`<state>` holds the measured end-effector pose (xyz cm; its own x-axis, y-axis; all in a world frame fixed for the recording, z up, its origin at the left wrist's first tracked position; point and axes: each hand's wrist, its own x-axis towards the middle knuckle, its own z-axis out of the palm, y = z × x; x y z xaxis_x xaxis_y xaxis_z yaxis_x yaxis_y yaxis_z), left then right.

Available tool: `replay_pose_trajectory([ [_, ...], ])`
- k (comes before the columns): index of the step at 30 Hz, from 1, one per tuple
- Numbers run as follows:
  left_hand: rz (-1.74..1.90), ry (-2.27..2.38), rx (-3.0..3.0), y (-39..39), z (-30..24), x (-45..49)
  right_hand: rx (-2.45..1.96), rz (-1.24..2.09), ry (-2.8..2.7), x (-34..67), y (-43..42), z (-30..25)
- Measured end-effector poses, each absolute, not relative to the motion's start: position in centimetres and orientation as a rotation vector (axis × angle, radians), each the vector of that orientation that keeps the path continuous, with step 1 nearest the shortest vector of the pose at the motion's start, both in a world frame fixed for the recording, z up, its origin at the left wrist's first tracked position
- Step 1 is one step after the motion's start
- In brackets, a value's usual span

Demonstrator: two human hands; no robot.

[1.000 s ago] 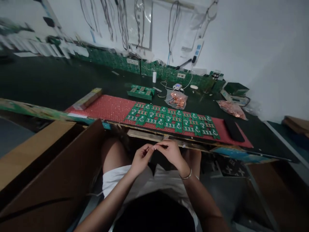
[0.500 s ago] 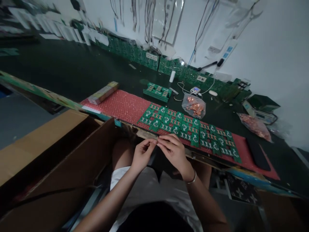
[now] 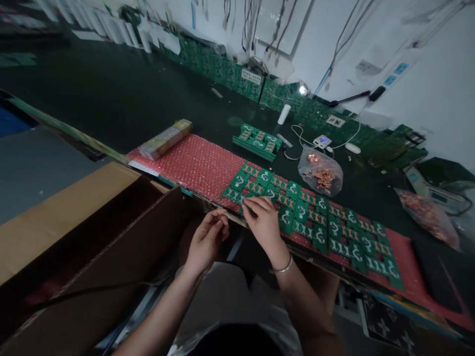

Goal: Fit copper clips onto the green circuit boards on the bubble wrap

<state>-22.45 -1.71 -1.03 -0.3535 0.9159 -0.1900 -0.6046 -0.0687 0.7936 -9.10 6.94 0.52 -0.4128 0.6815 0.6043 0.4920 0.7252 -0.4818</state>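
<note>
Over the near edge at the left end of the board row, right hand (image 3: 262,222) with thumb and index fingertip drawn into a pinch; cannot tell whether on a small part or in contact with the board. On the right wrist, a silvery bangle (image 3: 286,266). At 8 o'clock from the right hand, apart from it and short of the table edge, left hand (image 3: 204,242) with fingers loosely curled; cannot tell whether around anything.

All further directions from the right hand. From beneath the fingertips toward 3 o'clock: row of green circuit boards (image 3: 311,215), flat on red bubble wrap (image 3: 208,170), with orange-brown and silvery rows. At 12 o'clock: board stack (image 3: 256,142). At 2 o'clock: clear bag of copper-coloured parts (image 3: 321,173). At 1 o'clock: small white device (image 3: 322,142) with lit display. At 10 o'clock: long narrow box (image 3: 166,139). At 9 o'clock: open cardboard box (image 3: 111,257).
</note>
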Motion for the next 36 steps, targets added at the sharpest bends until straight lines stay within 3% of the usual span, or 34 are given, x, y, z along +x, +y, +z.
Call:
replay_pose_trajectory([
  [36,1.711,1.068,0.468,-1.1,-1.4,-23.4,-0.960,0.109,-2.342,-10.7,7.8,0.1],
])
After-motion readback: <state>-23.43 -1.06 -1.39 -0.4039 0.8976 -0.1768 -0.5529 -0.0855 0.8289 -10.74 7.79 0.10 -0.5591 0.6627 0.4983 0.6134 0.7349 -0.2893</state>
